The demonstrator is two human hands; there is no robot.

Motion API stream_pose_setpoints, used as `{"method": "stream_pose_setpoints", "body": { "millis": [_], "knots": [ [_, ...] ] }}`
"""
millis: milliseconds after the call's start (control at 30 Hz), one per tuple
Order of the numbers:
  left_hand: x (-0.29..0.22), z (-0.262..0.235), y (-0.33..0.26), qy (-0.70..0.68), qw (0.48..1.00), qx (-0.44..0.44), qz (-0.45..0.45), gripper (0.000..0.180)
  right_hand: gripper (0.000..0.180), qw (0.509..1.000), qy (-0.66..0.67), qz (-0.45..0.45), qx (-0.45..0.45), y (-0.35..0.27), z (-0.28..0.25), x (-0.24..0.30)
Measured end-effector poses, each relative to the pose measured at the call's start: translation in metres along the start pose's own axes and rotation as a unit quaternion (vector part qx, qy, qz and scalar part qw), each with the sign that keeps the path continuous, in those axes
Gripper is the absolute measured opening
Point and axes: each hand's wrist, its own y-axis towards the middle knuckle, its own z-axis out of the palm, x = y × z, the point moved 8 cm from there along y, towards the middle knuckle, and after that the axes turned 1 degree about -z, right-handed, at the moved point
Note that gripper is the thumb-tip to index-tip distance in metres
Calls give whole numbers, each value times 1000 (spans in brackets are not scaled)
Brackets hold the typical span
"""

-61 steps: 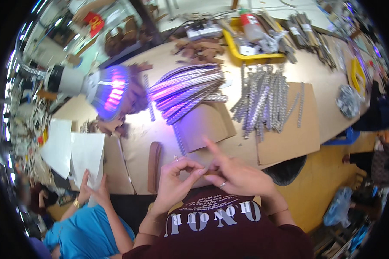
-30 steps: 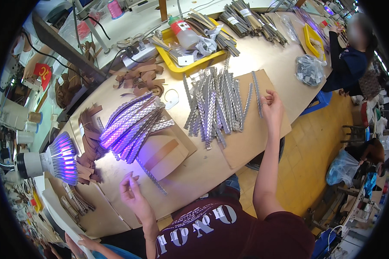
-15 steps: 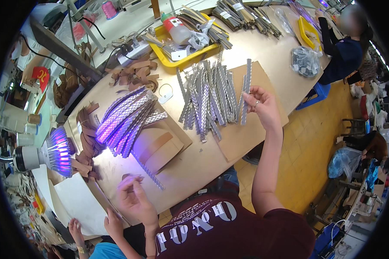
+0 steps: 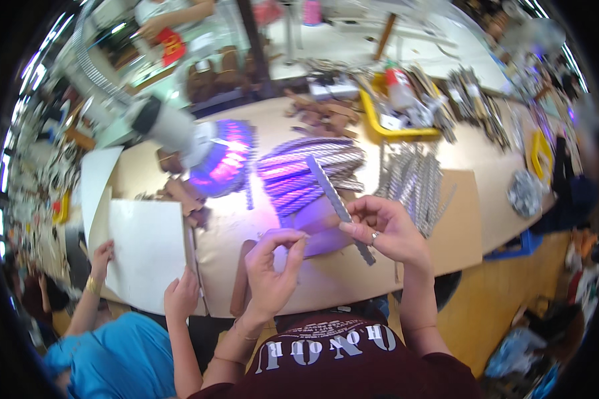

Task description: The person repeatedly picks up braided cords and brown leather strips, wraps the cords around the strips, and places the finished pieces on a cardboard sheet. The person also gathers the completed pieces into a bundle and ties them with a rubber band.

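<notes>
My right hand (image 4: 393,233) pinches a grey braided strip (image 4: 326,186) between thumb and fingers, held slanting above the table. Just left of it, my left hand (image 4: 273,272) is raised with thumb and forefinger tips together; anything between them is too small to make out. Behind the held strip lies a bundle of braided strips (image 4: 293,169), lit purple by the lamp (image 4: 223,159). To the right, a pile of loose grey braided strips (image 4: 409,183) rests partly on a brown board (image 4: 462,219). Brown flat pieces under the bundle are partly hidden by my hands.
A yellow tray (image 4: 406,133) with a bottle and strips stands at the back. Brown scraps (image 4: 323,113) lie beside it. At left, a co-worker in a blue shirt (image 4: 126,352) handles a white sheet (image 4: 146,246). A long brown piece (image 4: 243,279) lies near the front edge.
The view has swung left. My right hand has carried a braided strip from the right pile over toward my left hand. My left hand has come up and nearer to it.
</notes>
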Motion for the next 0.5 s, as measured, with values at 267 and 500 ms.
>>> {"method": "stream_pose_setpoints", "body": {
  "millis": [267, 500],
  "knots": [
    [22, -34, 27, -91, 994, -35, -57, 17, 25, 997, -26, 19, 72, 27, 44, 11],
    [34, -30, 40, -247, 961, -7, -121, 29, 29, 929, -349, -121, -2, 20, 49, 42]
  ]
}}
